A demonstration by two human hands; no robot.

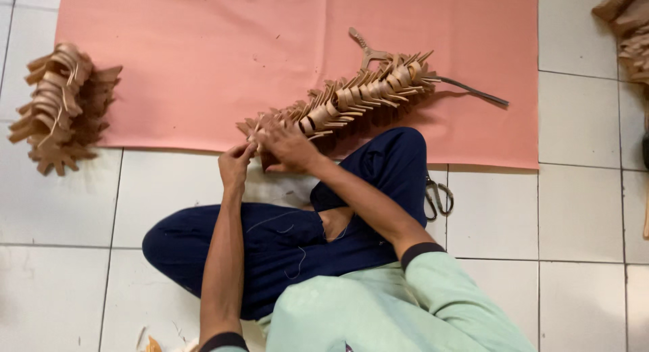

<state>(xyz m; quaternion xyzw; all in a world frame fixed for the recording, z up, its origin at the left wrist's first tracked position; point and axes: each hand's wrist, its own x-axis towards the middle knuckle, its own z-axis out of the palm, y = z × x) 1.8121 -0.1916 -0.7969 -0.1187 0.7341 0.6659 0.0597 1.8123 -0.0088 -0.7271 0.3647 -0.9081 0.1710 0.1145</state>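
A white tiled floor [581,122] fills the view, and on its upper part lies a large salmon-pink sheet [203,61], the landmark here. The person sits cross-legged just below the sheet's lower edge, in dark blue trousers [284,250] and a pale green top [378,304].

Across the middle of the sheet runs a long string of tan leather cut pieces [358,95], threaded close together and slanting from the sheet's lower edge, near the hands, up toward its right half. At the upper end of the string, still on the sheet, a thin dark metal rod [473,90] sticks out to the right.

Off the sheet's left edge, on the tiles, sits a second bundle of the same tan pieces [57,108]. Past the sheet's upper right corner a third heap [629,27] is partly cut off by the frame.

Below the sheet's lower edge, right of the raised knee, lie scissors [438,196] on the tiles.

The left hand [235,164] and right hand [289,146] meet at the string's lower end, at the sheet's lower edge; the fingers of both are pinched on the end pieces.
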